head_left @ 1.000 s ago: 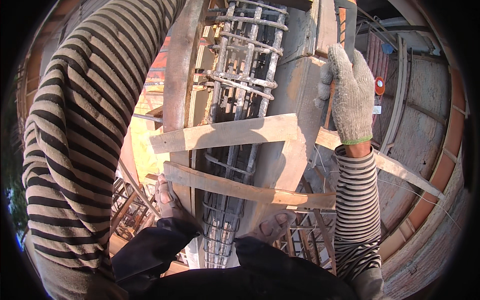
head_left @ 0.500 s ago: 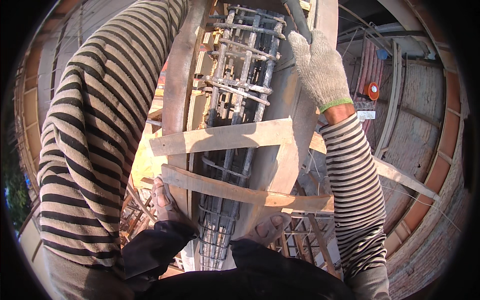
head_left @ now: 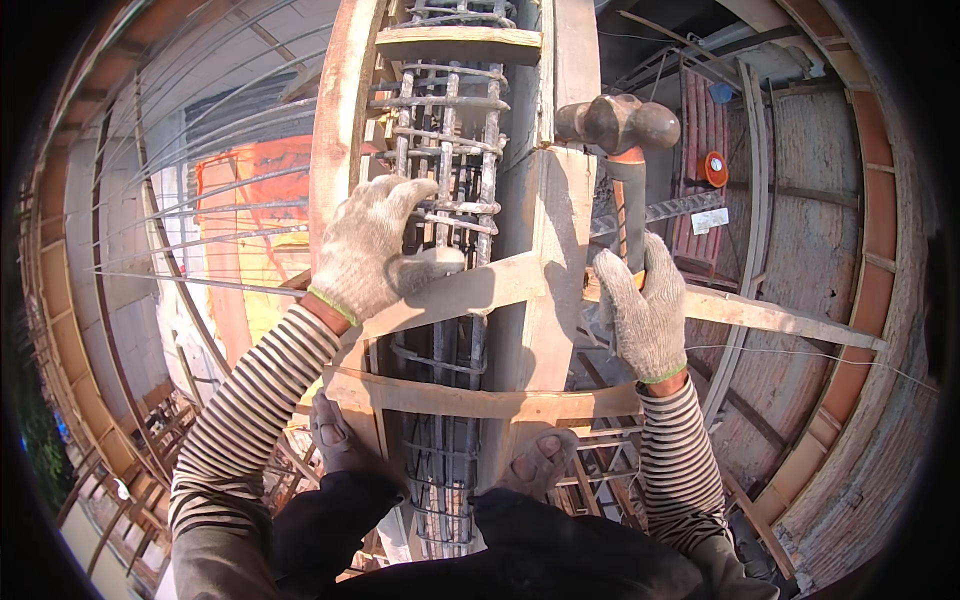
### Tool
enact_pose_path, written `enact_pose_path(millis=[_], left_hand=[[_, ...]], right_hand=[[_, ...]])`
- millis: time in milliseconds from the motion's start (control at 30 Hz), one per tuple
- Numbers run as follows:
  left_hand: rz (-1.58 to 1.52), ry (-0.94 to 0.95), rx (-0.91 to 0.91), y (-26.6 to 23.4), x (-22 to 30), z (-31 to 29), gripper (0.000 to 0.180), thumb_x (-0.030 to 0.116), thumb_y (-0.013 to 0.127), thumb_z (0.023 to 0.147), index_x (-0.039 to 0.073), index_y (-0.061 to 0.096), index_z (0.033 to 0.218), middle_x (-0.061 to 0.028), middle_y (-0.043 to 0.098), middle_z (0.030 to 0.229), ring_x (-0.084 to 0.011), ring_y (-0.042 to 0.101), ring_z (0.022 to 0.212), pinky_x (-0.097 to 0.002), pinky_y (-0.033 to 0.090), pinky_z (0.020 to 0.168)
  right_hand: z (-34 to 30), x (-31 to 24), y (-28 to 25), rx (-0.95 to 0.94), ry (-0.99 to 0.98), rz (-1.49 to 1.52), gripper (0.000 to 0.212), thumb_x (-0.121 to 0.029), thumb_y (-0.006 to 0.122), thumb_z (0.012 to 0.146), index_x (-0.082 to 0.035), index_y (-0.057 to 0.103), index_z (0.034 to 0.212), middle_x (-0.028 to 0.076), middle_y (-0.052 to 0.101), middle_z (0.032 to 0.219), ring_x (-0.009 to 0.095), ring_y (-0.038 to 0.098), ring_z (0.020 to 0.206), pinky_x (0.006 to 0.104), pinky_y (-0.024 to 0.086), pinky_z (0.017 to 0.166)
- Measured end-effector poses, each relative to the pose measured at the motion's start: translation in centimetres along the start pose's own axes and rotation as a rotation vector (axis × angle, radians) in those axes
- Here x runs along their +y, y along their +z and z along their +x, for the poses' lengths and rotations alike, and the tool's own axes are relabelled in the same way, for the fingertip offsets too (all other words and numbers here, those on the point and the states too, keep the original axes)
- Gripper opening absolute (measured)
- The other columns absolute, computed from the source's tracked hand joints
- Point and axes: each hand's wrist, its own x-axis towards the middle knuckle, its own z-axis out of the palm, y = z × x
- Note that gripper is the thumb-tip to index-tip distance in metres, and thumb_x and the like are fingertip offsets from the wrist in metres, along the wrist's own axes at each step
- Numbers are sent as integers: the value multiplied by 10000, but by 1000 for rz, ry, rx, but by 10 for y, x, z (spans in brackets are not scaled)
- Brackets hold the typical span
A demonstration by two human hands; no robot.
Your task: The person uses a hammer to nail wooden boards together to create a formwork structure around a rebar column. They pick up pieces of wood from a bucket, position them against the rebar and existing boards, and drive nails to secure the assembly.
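Note:
My right hand [head_left: 645, 310], in a knitted glove with a green cuff, is closed round the lower handle of a hammer [head_left: 627, 205]. The hammer stands up beside the right form board [head_left: 565, 215], its dark rounded head at the top. My left hand [head_left: 375, 245], gloved alike, is over the left form board [head_left: 342, 110], at the left end of a flat wooden crosspiece [head_left: 470, 295]. Its thumb and forefinger are spread apart, with nothing seen between them; the other fingers are partly hidden. Between the boards runs a cage of steel bars [head_left: 445, 130] with ties.
My feet straddle the cage behind a second wooden strip [head_left: 490, 398]. Another crosspiece [head_left: 460, 42] spans the boards farther off. Thin rods [head_left: 240, 235] stretch out at left. Far below on the right lie red pipes [head_left: 695, 140], an orange round object [head_left: 713, 169] and long timbers [head_left: 745, 240].
My left hand has come into view, drawn back over the left board. My right hand has come nearer with the hammer, whose head now shows. The view has shifted slightly.

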Motion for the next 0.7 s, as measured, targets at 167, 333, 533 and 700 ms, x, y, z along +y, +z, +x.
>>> enact_pose_path(millis=[167, 333, 533, 700], left_hand=[[176, -110, -261, 35, 9, -75, 846, 390, 880, 711, 134, 495, 1420, -122, 608, 1225, -326, 582, 1188, -485, 456, 1041], [24, -107, -218, 3, 39, -40, 720, 211, 759, 836, 135, 449, 1480, -147, 620, 1213, -351, 630, 1135, -463, 515, 988], [-229, -180, -227, -20, 15, 34, 552, 261, 637, 930, 46, 555, 1432, -164, 695, 1162, -270, 672, 984, -368, 531, 906], [-404, -474, -409, -29, 14, 76, 326, 258, 635, 932, -17, 660, 1104, -28, 623, 777, -99, 569, 658, -287, 472, 599]], right_hand=[[-63, 11, -21, -2, 380, 225, 289, -281, 705, 958, -18, 597, 1007, 44, 557, 678, 120, 535, 570, 317, 457, 545], [-102, 47, -24, 97, 487, 272, 281, -279, 704, 950, -30, 577, 972, 43, 554, 722, 126, 532, 616, 313, 458, 573], [-106, 47, -9, 105, 442, 314, 306, -302, 703, 946, -23, 585, 987, 59, 570, 818, 152, 545, 745, 340, 479, 673], [-97, 19, -12, 57, 410, 259, 286, -273, 688, 958, -6, 595, 1006, 57, 558, 798, 149, 544, 725, 350, 479, 660]])
